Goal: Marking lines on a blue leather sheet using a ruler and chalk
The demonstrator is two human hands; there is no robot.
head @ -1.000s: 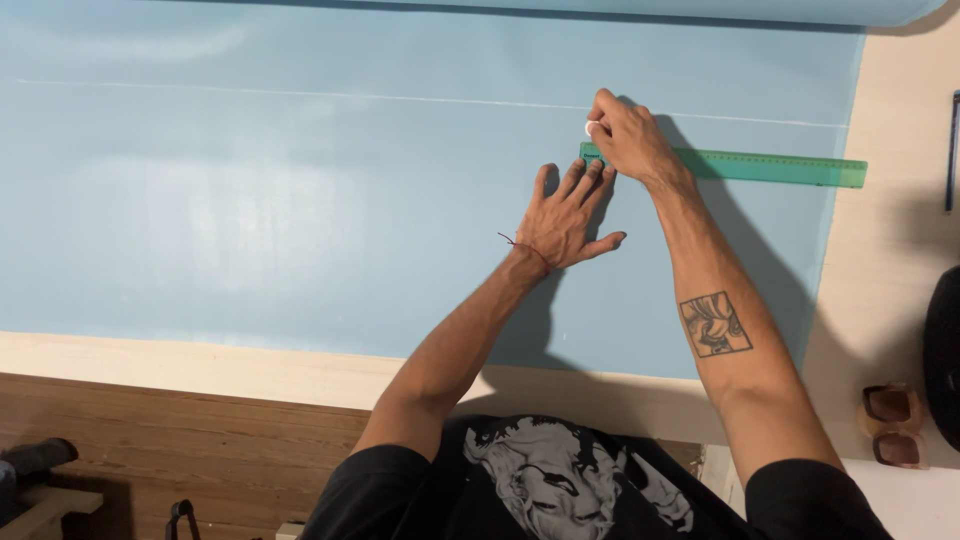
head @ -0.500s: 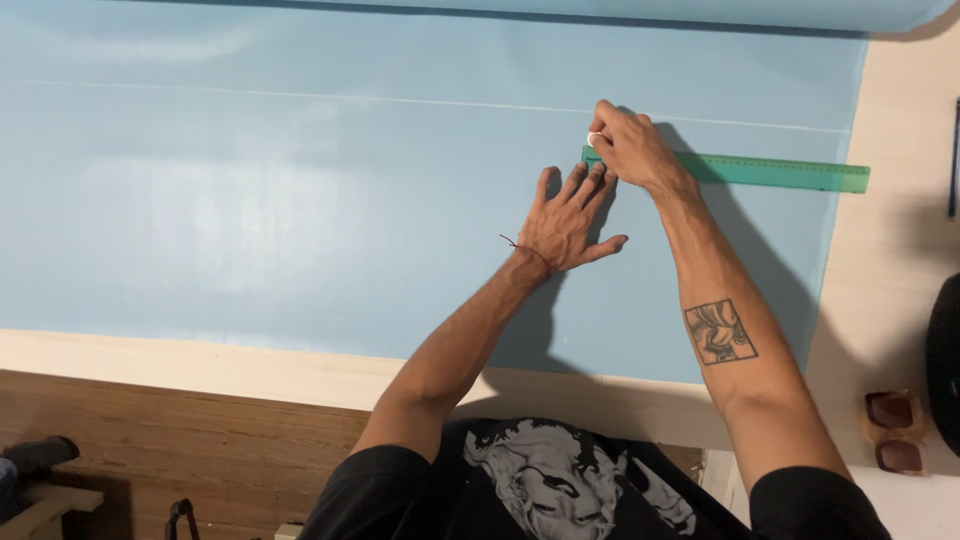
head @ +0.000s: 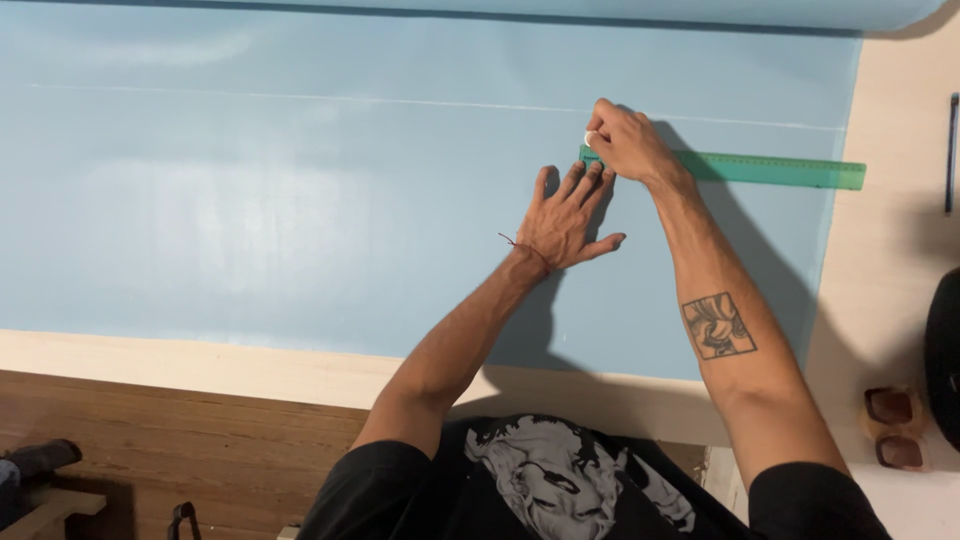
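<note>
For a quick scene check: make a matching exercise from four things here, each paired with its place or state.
Things:
1. left hand
2. right hand
3. ruler
4. sunglasses

Places or states:
A. pinches a small white piece at the ruler's left end
B. on the pale table, right of the cloth
C. green, lying across the blue cloth
D. flat on the cloth, fingers spread

Pairs: 1-D, 2-A, 3-C, 4-B

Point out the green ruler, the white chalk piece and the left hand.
green ruler (head: pixel 770 169), head view, on the bare middle of its strip.
white chalk piece (head: pixel 590 139), head view, on the tip showing past the right hand's fingers.
left hand (head: pixel 563 221), head view, on its back.
</note>
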